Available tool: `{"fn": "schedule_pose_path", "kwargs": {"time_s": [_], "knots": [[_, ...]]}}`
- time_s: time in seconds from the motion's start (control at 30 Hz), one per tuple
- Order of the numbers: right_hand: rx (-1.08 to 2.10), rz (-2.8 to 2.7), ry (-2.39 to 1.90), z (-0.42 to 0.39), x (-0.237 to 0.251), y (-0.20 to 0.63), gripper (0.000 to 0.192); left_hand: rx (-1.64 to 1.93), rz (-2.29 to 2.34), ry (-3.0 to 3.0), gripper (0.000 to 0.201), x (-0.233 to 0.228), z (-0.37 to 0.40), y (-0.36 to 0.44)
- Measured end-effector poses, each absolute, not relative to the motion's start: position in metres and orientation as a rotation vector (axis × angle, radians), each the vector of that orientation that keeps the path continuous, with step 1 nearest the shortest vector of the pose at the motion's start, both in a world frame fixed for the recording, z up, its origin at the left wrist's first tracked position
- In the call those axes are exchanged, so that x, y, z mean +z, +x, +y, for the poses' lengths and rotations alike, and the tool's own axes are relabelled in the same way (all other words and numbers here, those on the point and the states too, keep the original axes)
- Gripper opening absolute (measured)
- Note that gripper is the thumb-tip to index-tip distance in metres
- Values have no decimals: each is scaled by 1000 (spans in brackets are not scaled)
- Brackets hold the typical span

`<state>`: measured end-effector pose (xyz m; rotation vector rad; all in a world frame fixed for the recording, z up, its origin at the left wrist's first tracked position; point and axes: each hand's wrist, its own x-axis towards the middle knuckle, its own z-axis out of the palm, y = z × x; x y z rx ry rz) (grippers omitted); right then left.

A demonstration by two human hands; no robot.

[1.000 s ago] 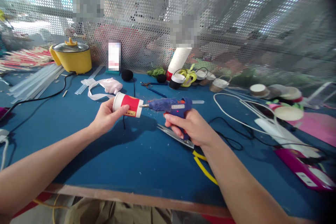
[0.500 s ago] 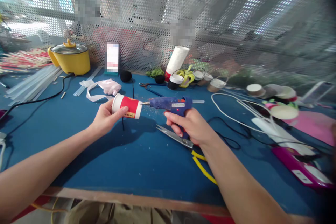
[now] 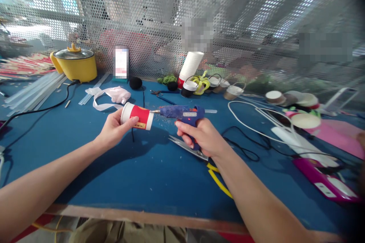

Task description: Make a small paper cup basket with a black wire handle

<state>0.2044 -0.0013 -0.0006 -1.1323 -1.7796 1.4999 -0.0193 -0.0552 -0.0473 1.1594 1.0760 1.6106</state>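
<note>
My left hand grips a red and white paper cup, tipped on its side with its base towards the right. In my right hand is a blue glue gun, fingers wrapped round its handle. The gun's metal nozzle meets the base end of the cup, and a clear glue stick juts from its back. Beneath my right hand lie scissors with yellow handles, partly covered by the hand and forearm.
Pink ribbon and a black yarn ball lie behind the cup. A yellow pot and clear glue sticks are at left. Stacked paper cups and small buckets stand at the back. Cables and a purple device are at right.
The glue gun's nozzle has shifted slightly left over the cup's base end. Otherwise the hands hold the same things, and the whole view has moved a little.
</note>
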Motion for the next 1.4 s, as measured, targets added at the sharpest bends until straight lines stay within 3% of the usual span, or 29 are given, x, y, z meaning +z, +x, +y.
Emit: {"fn": "schedule_pose_path", "kwargs": {"time_s": [1.4], "knots": [[1565, -1801, -1101, -4, 0, 203, 30, 1709, 1067, 1018, 22, -44, -54, -15]]}}
